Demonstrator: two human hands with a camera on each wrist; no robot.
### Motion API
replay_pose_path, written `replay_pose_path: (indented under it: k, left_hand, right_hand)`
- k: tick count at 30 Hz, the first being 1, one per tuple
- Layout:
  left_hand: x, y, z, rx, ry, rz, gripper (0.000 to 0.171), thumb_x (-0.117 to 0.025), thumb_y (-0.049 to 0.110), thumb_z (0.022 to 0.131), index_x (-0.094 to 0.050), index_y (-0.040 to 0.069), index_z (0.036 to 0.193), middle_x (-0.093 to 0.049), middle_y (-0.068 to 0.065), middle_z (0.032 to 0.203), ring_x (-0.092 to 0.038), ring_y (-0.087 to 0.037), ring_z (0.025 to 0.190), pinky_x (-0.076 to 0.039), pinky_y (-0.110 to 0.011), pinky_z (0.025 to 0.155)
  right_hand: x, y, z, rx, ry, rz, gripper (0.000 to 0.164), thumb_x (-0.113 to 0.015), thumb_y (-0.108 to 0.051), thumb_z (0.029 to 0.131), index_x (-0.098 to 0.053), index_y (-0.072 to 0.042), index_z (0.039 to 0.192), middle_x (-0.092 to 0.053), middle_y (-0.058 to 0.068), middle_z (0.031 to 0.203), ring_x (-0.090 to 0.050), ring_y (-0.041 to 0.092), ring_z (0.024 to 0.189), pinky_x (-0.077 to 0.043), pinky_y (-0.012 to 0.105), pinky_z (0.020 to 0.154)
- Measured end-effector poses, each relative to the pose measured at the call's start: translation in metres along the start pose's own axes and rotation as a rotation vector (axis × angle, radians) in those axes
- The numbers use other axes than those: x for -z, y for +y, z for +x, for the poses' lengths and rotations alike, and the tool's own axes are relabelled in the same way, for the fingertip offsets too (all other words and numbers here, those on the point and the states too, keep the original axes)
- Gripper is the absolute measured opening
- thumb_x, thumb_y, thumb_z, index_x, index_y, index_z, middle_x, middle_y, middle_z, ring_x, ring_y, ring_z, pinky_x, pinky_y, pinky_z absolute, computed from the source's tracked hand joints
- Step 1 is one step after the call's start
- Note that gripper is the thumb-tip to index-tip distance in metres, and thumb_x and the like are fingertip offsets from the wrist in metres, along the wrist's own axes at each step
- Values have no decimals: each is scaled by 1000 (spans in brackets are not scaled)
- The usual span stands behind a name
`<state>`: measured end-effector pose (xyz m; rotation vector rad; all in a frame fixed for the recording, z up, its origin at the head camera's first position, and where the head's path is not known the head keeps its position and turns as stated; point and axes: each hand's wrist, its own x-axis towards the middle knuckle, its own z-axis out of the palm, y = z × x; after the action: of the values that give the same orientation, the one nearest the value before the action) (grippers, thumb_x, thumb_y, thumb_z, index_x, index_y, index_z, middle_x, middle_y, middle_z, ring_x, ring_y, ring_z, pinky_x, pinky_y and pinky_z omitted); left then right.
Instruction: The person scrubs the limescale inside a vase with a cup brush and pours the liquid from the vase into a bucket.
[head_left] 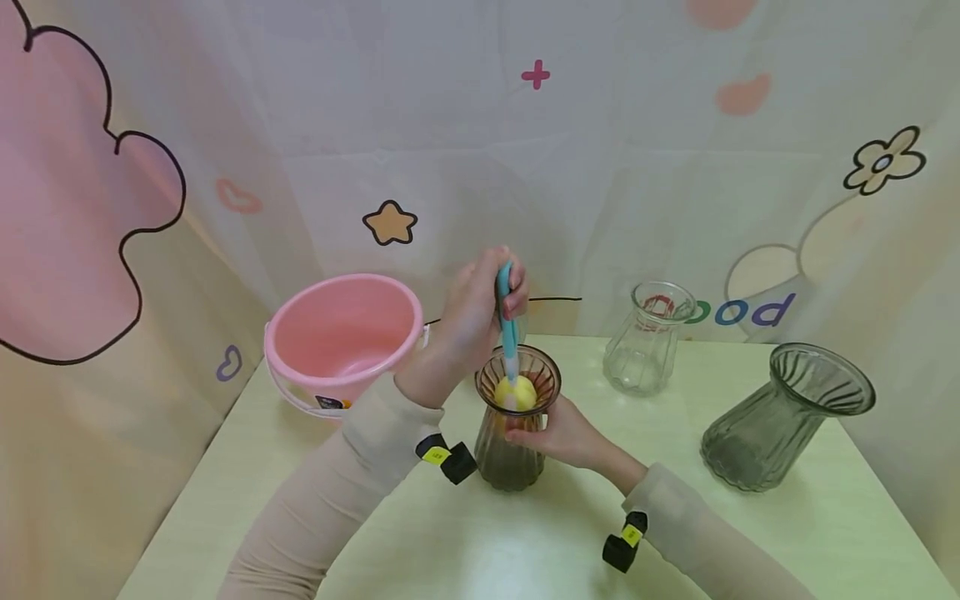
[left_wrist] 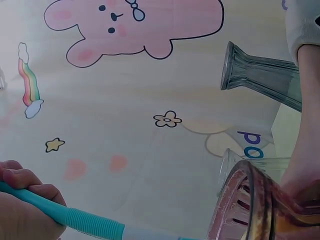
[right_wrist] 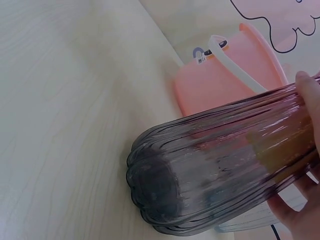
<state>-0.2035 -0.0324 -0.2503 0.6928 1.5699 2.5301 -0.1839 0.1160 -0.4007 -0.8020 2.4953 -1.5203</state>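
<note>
My left hand [head_left: 476, 312] grips the teal handle of a sponge bottle brush [head_left: 507, 312] from above. The brush's yellow sponge head sits inside the flared mouth of a brownish ribbed glass vase [head_left: 510, 458]. My right hand [head_left: 568, 435] holds this vase around its neck, just below the rim. In the left wrist view the teal handle [left_wrist: 95, 223] runs toward the vase rim. The right wrist view shows the ribbed body of the vase [right_wrist: 215, 165], with yellow showing through the glass near my right fingers.
A pink bucket [head_left: 345, 379] with a white handle stands at the back left. A clear glass vase [head_left: 641, 354] stands behind my right hand, and a grey ribbed glass vase [head_left: 757, 442] is at the right. A printed curtain [head_left: 600, 208] hangs behind the pale table [head_left: 465, 542].
</note>
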Motion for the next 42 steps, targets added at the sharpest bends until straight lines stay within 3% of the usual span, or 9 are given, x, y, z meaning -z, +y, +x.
replay_pose_path:
  k: [8,16,19,23,27,33,42]
  left_hand:
    - [7,-23,-4,22,24,7,36,-32,17,95,-39,9,61,-33,3,52,-28,-11,48,-25,-23,52]
    - [16,-59,-7,106,83,15,30,-35,14,90,-38,9,61,-33,2,51,-30,-12,48,-25,-26,52]
    - [19,-71,-8,160,80,43,28,-35,13,88,-38,10,61,-34,3,53,-30,-12,50,-26,-25,52]
    - [20,-80,-10,167,43,77,30,-34,17,91,-38,10,62,-34,2,54,-30,-13,51,-26,-25,52]
    - [16,-78,-12,147,21,78,33,-34,20,93,-38,10,62,-34,3,54,-30,-13,50,-25,-25,52]
    - [15,-74,-12,114,15,80,31,-35,20,91,-38,10,62,-35,3,54,-30,-13,51,-25,-25,51]
    - [1,-24,-5,40,9,10,33,-35,13,92,-40,9,59,-34,2,51,-29,-12,49,-24,-23,51]
  right_hand:
    - [-6,33,7,28,32,0,62,-75,-14,76,-41,-11,128,-53,4,121,-50,16,109,-40,38,95]
    - [-5,37,6,55,47,-15,65,-76,-20,75,-40,-17,129,-52,1,124,-50,16,112,-41,39,95]
    - [-6,37,5,54,51,-17,65,-77,-21,74,-40,-17,127,-54,1,121,-52,16,108,-44,36,93]
    - [-7,35,5,54,43,-10,62,-76,-20,75,-41,-16,125,-56,1,117,-55,13,101,-46,29,88]
    - [-6,16,1,56,47,-21,59,-75,-13,75,-41,-9,124,-56,6,116,-54,15,98,-46,28,86]
    - [-7,12,1,42,68,-35,57,-76,-12,75,-43,-8,121,-57,6,114,-54,16,97,-46,29,85]
    - [-7,5,-1,34,70,18,64,-76,-10,74,-39,-6,125,-55,7,117,-54,17,104,-44,32,91]
